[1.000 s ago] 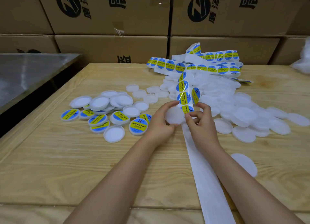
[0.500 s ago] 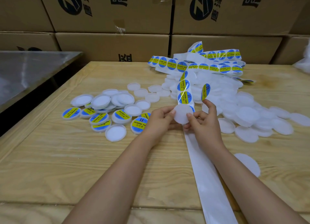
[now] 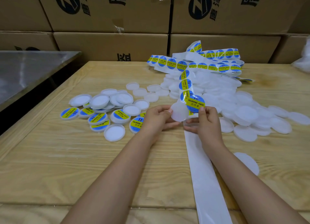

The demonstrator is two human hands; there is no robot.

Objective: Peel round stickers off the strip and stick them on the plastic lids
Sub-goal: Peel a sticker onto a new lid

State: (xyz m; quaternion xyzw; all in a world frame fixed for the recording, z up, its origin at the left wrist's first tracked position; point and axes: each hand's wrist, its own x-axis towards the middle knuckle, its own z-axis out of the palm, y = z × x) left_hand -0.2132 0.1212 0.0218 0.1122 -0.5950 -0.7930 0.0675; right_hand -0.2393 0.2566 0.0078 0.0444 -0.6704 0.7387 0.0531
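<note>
My left hand (image 3: 156, 119) grips a bare white plastic lid (image 3: 178, 112) just above the wooden table (image 3: 50, 165). My right hand (image 3: 205, 123) pinches a peeled round blue-and-yellow sticker (image 3: 195, 103) by its lower edge, held flat beside and slightly over the lid's right rim. The sticker strip (image 3: 185, 84) runs from a tangled heap at the back down to my hands, and its white backing (image 3: 206, 181) trails toward me under my right forearm.
Labelled and upturned lids (image 3: 104, 111) lie in a cluster at the left. A big pile of bare lids (image 3: 234, 106) spreads at the right, with one loose lid (image 3: 248, 163) near my right arm. Cardboard boxes (image 3: 109, 10) wall the back; a metal surface (image 3: 25, 72) sits left.
My right hand peeled a sticker off the strip, lifted it edge-on, then turned it face-up and brought it over to the lid in my left hand.
</note>
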